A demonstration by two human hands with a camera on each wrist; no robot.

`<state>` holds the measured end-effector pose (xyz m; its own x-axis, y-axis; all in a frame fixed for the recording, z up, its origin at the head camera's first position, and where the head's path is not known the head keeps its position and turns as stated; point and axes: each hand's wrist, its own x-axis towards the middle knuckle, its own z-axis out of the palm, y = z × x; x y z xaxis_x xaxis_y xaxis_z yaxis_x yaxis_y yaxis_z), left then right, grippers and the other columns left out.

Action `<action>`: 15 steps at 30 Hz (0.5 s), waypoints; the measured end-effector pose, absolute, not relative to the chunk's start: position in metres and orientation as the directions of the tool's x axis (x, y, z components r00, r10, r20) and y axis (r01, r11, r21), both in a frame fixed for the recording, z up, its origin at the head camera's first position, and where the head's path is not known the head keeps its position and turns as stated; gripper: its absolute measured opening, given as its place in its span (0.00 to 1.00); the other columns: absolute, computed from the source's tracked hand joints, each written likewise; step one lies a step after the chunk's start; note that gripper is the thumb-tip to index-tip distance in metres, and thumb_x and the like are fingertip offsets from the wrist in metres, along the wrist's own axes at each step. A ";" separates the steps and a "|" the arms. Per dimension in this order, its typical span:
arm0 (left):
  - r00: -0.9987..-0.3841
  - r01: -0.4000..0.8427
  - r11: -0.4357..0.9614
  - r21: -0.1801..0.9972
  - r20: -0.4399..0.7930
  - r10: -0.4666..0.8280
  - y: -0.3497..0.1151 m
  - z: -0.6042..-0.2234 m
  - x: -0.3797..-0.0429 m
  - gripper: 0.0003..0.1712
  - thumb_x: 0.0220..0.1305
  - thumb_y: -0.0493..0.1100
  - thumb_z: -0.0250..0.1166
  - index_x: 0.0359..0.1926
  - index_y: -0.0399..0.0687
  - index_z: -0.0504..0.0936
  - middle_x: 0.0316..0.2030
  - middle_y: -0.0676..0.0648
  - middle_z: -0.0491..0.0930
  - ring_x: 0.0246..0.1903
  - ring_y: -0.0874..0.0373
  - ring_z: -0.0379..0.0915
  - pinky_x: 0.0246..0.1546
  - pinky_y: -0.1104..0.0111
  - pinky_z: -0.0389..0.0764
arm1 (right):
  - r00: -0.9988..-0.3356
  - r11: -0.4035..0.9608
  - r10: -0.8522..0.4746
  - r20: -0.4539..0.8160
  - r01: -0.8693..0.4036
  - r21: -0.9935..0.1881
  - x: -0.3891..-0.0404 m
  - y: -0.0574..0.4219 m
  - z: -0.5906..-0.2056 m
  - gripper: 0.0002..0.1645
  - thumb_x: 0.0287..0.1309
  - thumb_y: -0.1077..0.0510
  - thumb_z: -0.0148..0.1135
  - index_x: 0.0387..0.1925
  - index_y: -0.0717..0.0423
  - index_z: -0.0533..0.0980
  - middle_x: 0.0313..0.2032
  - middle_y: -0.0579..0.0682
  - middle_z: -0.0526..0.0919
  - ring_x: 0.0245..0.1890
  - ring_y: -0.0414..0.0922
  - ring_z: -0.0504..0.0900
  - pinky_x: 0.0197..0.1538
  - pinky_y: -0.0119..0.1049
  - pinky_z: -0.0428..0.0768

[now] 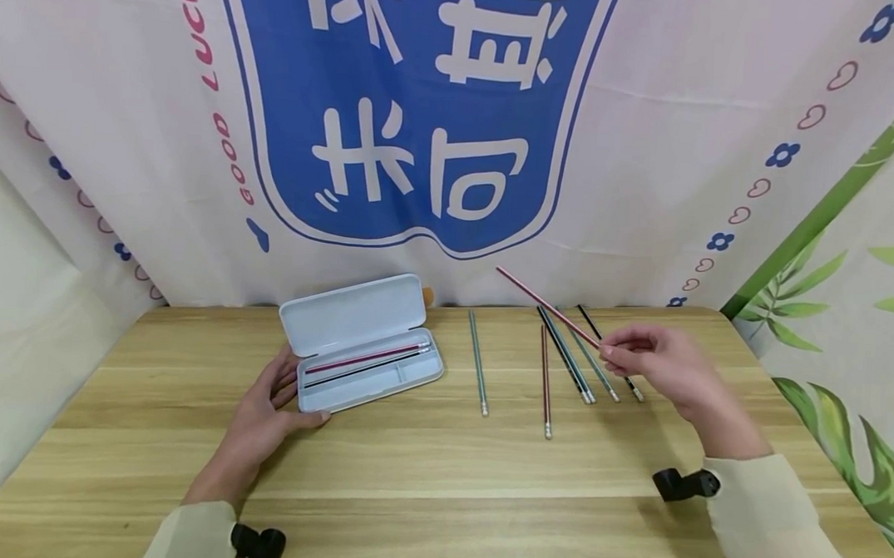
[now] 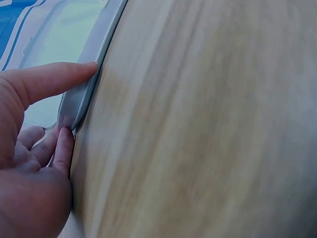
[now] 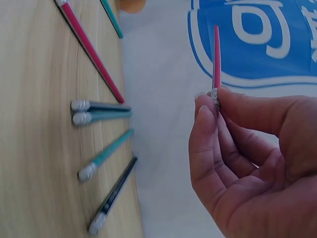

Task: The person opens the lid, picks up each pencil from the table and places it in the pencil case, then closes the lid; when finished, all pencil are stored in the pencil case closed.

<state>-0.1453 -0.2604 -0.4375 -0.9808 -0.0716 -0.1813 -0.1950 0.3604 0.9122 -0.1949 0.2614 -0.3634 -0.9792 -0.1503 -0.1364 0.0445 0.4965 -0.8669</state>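
A pale blue pencil case lies with its lid raised at the back. In it rest a red pencil and a black pencil. My left hand holds the case by its near left corner, thumb along the front wall and fingers against the left end. Between thumb and fingertips, my right hand pinches another red pencil by its eraser end. That pencil is held up over the other pencils, its far end pointing up and left; its eraser is mostly covered by the fingertips.
On the wooden table lie a green pencil, a red pencil and, right of them, several green and black pencils, some side by side. A printed cloth hangs along the table's back edge.
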 end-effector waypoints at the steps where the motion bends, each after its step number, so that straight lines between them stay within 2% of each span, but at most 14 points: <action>1: -0.981 -0.194 0.360 0.913 -0.180 -0.072 -0.261 -0.438 -0.146 0.73 0.60 0.36 0.79 0.89 0.62 0.35 0.84 0.38 0.55 0.82 0.37 0.54 0.85 0.44 0.59 | -0.978 0.502 -0.158 -0.135 0.038 -0.864 -0.197 0.257 -0.362 0.21 0.76 0.55 0.65 0.60 0.68 0.80 0.43 0.48 0.90 0.42 0.40 0.89 0.50 0.36 0.91; 10: -0.980 -0.200 0.357 0.913 -0.187 -0.071 -0.261 -0.438 -0.146 0.73 0.61 0.35 0.79 0.89 0.63 0.34 0.84 0.37 0.54 0.83 0.37 0.53 0.85 0.45 0.59 | -0.972 0.551 -0.210 -0.107 -0.027 -0.834 -0.213 0.212 -0.357 0.14 0.74 0.58 0.67 0.53 0.64 0.84 0.46 0.59 0.89 0.44 0.51 0.87 0.51 0.42 0.90; 13: -0.980 -0.200 0.358 0.912 -0.187 -0.070 -0.261 -0.437 -0.146 0.73 0.61 0.35 0.78 0.89 0.63 0.34 0.84 0.37 0.53 0.83 0.37 0.52 0.85 0.45 0.58 | -0.969 0.578 -0.235 -0.082 -0.072 -0.813 -0.218 0.198 -0.359 0.11 0.73 0.60 0.67 0.51 0.63 0.86 0.45 0.60 0.89 0.44 0.54 0.88 0.51 0.45 0.90; 15: -0.980 -0.198 0.358 0.912 -0.186 -0.070 -0.261 -0.437 -0.146 0.73 0.61 0.35 0.78 0.89 0.62 0.34 0.84 0.37 0.54 0.83 0.37 0.53 0.85 0.45 0.58 | -0.965 0.608 -0.257 -0.047 -0.124 -0.784 -0.223 0.189 -0.361 0.09 0.73 0.61 0.67 0.48 0.61 0.87 0.43 0.60 0.89 0.43 0.53 0.87 0.48 0.43 0.89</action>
